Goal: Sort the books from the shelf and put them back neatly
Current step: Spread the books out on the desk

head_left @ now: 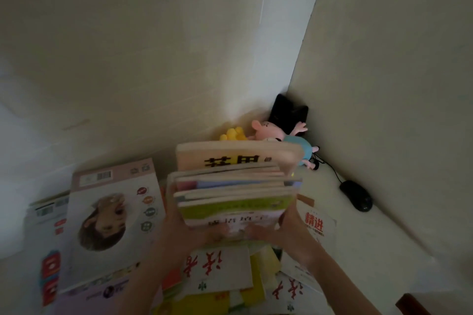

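Note:
A thick stack of books (235,186) is lifted above the white surface, held from both sides. My left hand (186,227) grips its left edge, with fingers curled onto the near face. My right hand (281,230) grips its right edge the same way. The nearest cover is green and white; the far book is beige with black characters. Below the stack lie more loose books (217,271) with red characters. A pink-edged magazine (112,220) with a face on its cover lies to the left.
Plush toys (281,133) sit in the wall corner behind the stack. A black mouse (356,195) with its cable lies at the right. A white book with red characters (316,225) lies right of my hands. More books (46,212) are piled at the far left.

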The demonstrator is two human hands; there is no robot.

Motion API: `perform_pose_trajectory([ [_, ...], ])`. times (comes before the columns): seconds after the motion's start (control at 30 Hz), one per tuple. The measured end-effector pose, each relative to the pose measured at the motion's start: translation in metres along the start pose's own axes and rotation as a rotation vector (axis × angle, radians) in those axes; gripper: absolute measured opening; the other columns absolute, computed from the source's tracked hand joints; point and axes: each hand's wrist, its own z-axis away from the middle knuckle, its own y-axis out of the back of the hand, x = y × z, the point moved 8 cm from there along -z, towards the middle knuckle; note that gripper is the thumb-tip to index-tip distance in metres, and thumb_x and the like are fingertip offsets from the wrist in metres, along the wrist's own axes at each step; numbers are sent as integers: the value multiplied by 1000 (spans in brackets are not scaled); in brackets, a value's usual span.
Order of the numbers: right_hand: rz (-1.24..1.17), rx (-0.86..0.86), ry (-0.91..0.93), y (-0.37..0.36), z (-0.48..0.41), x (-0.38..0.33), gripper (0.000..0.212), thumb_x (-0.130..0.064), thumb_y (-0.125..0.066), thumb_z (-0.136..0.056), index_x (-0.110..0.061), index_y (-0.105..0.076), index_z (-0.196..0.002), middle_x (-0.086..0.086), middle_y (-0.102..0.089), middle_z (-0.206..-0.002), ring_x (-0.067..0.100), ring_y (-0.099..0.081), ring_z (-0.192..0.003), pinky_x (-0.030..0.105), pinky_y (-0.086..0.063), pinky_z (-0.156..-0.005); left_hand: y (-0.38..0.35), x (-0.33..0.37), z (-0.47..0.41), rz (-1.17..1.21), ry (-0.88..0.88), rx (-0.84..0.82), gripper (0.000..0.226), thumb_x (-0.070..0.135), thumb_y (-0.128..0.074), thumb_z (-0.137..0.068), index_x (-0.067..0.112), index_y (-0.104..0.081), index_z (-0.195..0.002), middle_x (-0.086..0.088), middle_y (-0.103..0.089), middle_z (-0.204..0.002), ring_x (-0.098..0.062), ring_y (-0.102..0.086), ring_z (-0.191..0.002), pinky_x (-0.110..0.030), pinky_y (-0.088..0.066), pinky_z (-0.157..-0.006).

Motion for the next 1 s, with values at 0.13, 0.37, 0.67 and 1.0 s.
perform_pose_trajectory([
  [0.13, 15, -70, -36, -12, -4, 8, 93, -13, -85, -68, 5, -30, -141, 15, -59, -129, 24, -59, -117, 34, -55, -86, 1, -5, -6, -94, -44, -17, 132, 68, -87, -27, 0, -43, -132, -4, -60, -122, 6, -60, -104, -10, -51, -78],
  [0.37, 4, -33, -47, -2, -15, 10, 109, -30, -91, -61, 9, -30, -142, 14, -59, -129, 25, -61, -115, 37, -56, -86, 2, 7, -2, 59, -122, 70, 115, 67, -85, -33, 4, -55, -125, -3, -70, -107, -1, -67, -96, -15, -55, -73],
  [0.67, -135, 24, -3, -8, -14, 17, 109, -17, -92, -57, 1, -26, -143, 20, -58, -128, 30, -61, -114, 36, -58, -78, 1, 25, 1, 142, -215, 224, 110, 49, -90, -35, 50, -41, -134, -8, -58, -124, -3, -62, -106, -16, -53, -76],
  [1.0, -47, -110, 8, -10, -17, 2, 96, -14, -86, -68, 8, -28, -141, 17, -56, -132, 27, -57, -120, 33, -55, -87, 4, -20, -2, 41, -41, 84, 141, 72, -85, -29, 1, -39, -142, -5, -64, -123, -4, -64, -107, -15, -55, -75],
])
